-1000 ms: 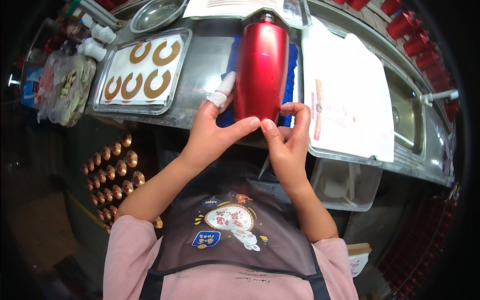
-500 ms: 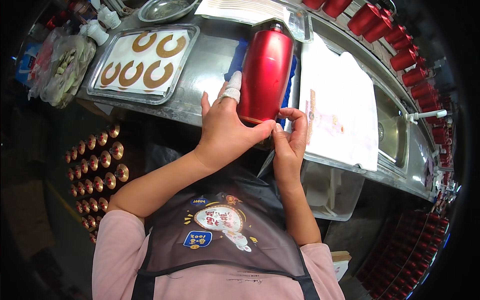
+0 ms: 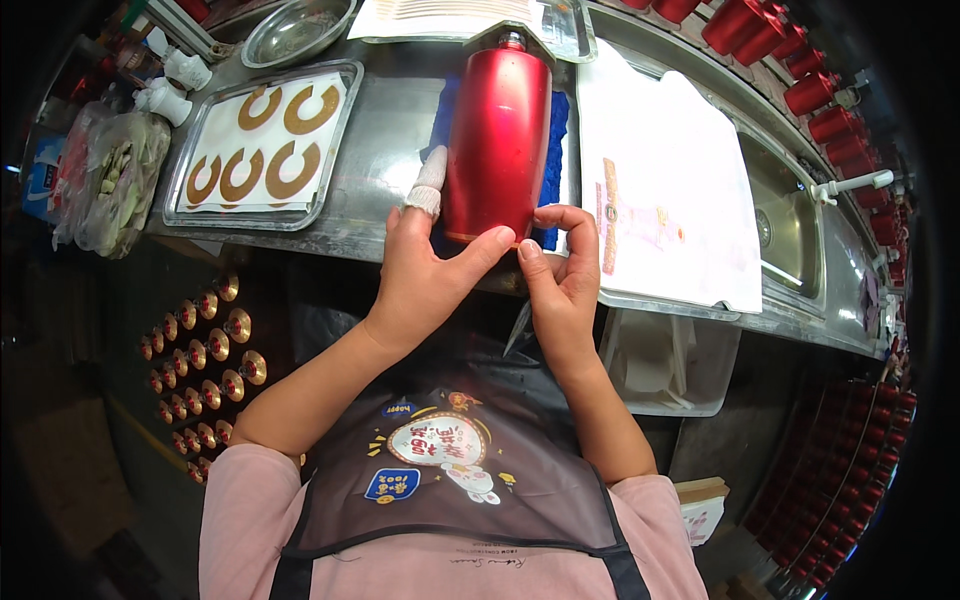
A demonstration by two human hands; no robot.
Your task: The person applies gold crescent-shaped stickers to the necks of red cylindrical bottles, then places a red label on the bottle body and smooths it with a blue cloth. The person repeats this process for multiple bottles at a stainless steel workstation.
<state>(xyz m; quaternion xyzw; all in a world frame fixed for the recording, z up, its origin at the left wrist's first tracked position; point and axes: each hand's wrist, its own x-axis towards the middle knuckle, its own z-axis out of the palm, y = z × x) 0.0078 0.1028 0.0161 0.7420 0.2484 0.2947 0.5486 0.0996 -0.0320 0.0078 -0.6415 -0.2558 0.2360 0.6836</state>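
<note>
A glossy red bottle (image 3: 498, 150) lies on a blue cloth (image 3: 557, 140) at the bench's front edge, its narrow neck pointing away from me. My left hand (image 3: 420, 250) grips the bottle's left side near the base, with the thumb pressed along the base edge. White wrapping (image 3: 429, 185) covers one left finger. From the right, my right hand (image 3: 562, 280) holds the same end between thumb and bent index finger, the two thumb tips nearly meeting. A thin gold-coloured line shows along the base rim beside the thumbs; my fingers partly hide it.
Left stands a metal tray (image 3: 335, 150) with several brown C-shaped pieces on white paper. A metal bowl (image 3: 297, 32) sits behind it. White sheets (image 3: 660, 180) lie right, before a sink (image 3: 785, 230). A plastic bin (image 3: 668, 360) is below. Racked red bottles (image 3: 835, 125) line the right.
The view has shifted, so the bench and bottle appear further left. Both hands keep their hold at the bottle's base, and my right thumb has drawn slightly back from the left thumb.
</note>
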